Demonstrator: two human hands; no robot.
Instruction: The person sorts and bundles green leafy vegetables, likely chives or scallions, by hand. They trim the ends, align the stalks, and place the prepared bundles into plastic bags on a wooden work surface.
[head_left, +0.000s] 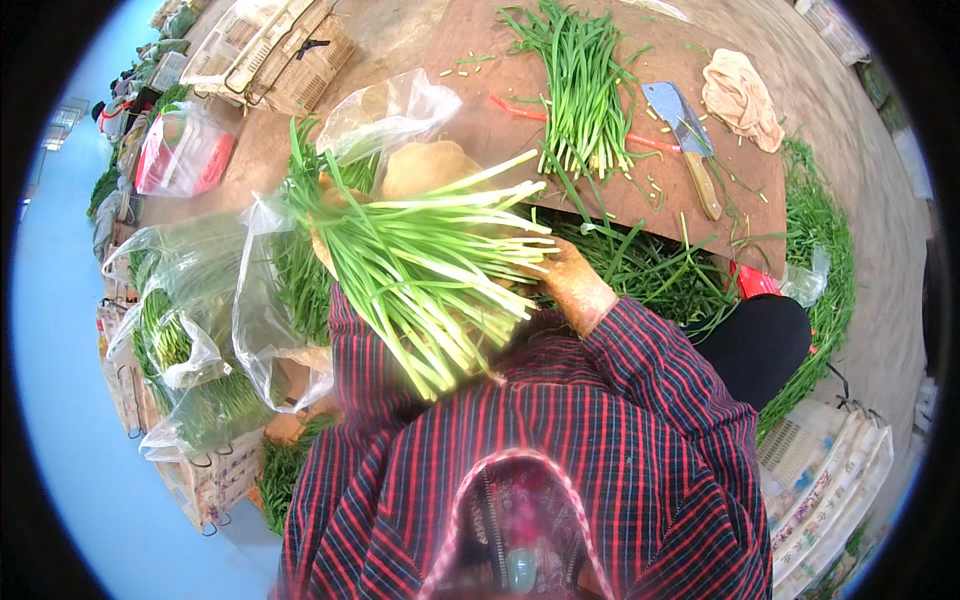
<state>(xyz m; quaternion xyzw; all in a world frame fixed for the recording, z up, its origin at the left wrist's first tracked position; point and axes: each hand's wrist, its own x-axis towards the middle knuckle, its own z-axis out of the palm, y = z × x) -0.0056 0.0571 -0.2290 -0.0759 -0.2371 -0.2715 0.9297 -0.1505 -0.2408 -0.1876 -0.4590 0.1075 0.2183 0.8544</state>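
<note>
My left hand (339, 196), mostly hidden by leaves, grips a loose bunch of garlic chives (420, 247) near its leafy part. The pale stem ends fan out to the right and towards my chest. At those ends is my right hand (571, 276), its fingers partly hidden behind the stalks. Beyond the hands, a second bunch of chives (585, 97) lies on a brown board (480, 97) across a red tie strip (517, 109). A cleaver with a wooden handle (703, 180) rests to its right, beside a crumpled beige cloth (739, 97).
Clear plastic bags (247, 300) with more chives stand at my left. Loose greens (645, 262) lie under the board's near edge, and a heap (825, 225) curves along the right. Plastic crates (300, 67) stand at the upper left, with a red-and-clear bag (187, 154) nearby.
</note>
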